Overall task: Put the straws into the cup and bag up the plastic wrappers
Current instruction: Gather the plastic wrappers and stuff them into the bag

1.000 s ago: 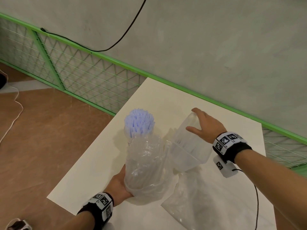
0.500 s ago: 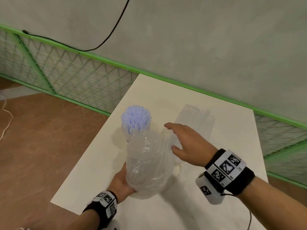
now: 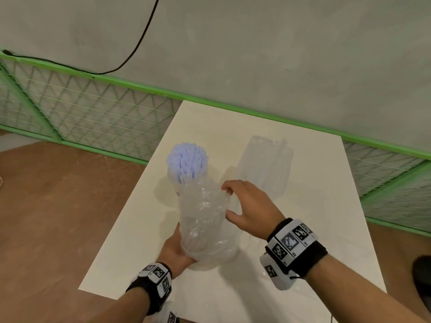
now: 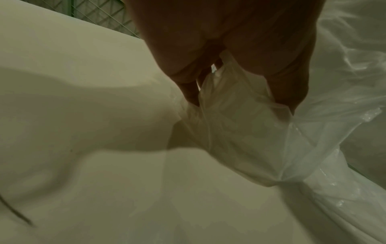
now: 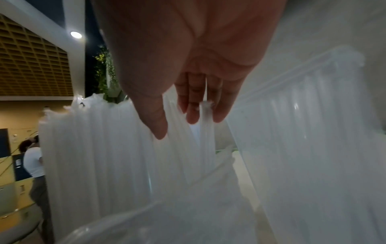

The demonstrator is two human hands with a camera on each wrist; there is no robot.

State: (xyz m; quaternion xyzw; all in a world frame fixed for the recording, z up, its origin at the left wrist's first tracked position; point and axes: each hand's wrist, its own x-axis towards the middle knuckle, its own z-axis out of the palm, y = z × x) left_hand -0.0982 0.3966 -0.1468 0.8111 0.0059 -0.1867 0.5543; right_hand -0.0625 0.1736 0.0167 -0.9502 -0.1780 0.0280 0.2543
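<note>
Your left hand (image 3: 174,249) grips bag (image 3: 205,220) at bottom end, fingers curled under crumpled plastic; wrist view shows fingers (image 4: 189,85) pinching gathered film. Bag stands upright above table (image 3: 140,229), stuffed with wrappers. Your right hand (image 3: 248,207) at bag's top right, fingers (image 3: 227,186) curled onto rim, thumb apart below, touching plastic. Straws (image 3: 186,159) bunched in cup (image 3: 173,180) just behind bag. Second clear bag (image 3: 265,164) lies on table beyond right hand, untouched.
</note>
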